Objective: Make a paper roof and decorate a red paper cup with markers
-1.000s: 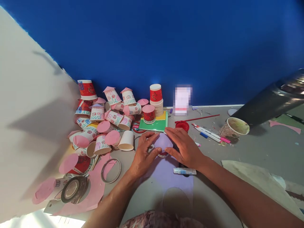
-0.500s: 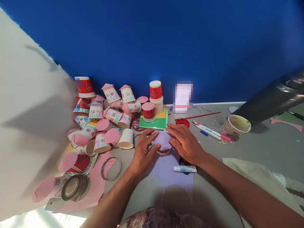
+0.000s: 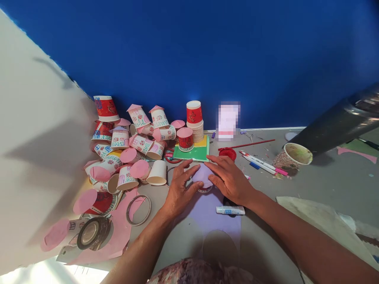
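Observation:
Between my hands a round purple paper piece [image 3: 202, 175] lies on top of a small paper cup [image 3: 205, 189], of which only the lower patterned edge shows. My left hand [image 3: 181, 190] holds the purple piece from the left, its thumb across the near edge and its fingers on the far side. From the right, my right hand [image 3: 231, 179] rests fingers and thumb on the same piece. Beneath lies a purple paper sheet [image 3: 211, 215] with a round hole cut out. A white glue stick [image 3: 230, 210] lies just below my right hand.
Decorated paper cups [image 3: 140, 144] with pink paper tops are heaped at left. A cup stack [image 3: 194, 126] stands behind a green packet [image 3: 189, 154]. Tape rolls [image 3: 93, 232], markers [image 3: 263, 162], a red lid [image 3: 227, 153], a stained cup [image 3: 297, 154] and a dark cylinder [image 3: 334, 122] surround the hands.
My left thumb has slid right across the purple piece, and my right fingers have shifted slightly left over it. The cup below remains in about the same place.

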{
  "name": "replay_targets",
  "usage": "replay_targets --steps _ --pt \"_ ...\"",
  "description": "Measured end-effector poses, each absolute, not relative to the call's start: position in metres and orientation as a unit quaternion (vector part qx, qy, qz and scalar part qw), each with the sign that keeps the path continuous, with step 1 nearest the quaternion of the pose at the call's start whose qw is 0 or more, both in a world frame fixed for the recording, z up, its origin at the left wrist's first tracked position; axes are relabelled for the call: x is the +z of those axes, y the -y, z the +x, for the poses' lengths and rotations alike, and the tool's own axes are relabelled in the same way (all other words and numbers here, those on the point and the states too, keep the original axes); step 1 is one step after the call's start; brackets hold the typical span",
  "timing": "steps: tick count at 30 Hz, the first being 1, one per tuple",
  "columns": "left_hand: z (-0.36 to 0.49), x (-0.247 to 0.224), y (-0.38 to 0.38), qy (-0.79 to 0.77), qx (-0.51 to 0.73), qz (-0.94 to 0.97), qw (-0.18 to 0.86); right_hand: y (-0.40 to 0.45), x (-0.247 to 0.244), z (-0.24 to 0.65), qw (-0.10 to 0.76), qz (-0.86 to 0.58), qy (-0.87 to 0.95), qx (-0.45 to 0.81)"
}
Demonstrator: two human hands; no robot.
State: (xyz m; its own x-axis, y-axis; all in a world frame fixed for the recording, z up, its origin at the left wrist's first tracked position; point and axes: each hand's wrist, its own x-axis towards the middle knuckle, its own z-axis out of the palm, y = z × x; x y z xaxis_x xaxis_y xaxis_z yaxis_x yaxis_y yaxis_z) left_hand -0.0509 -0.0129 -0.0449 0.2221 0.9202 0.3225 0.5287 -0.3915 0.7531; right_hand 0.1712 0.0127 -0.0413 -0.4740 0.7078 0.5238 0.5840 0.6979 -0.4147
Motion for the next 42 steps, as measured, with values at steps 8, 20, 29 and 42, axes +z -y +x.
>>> replay_targets --steps 8,20,29,42 --pt "-0.056 -0.048 0.015 -0.476 0.390 0.751 0.237 -0.014 -0.042 0.175 0.351 -0.374 0.855 0.073" --pt "-0.055 -0.056 0.016 -0.479 0.393 0.757 0.208 -0.013 -0.042 0.174 0.345 -0.362 0.862 0.081" --pt "-0.051 -0.056 0.016 -0.473 0.423 0.738 0.231 -0.012 -0.047 0.169 0.364 -0.357 0.857 0.067" --pt "-0.049 -0.055 0.017 -0.486 0.449 0.706 0.253 -0.013 -0.054 0.168 0.397 -0.376 0.834 0.071"
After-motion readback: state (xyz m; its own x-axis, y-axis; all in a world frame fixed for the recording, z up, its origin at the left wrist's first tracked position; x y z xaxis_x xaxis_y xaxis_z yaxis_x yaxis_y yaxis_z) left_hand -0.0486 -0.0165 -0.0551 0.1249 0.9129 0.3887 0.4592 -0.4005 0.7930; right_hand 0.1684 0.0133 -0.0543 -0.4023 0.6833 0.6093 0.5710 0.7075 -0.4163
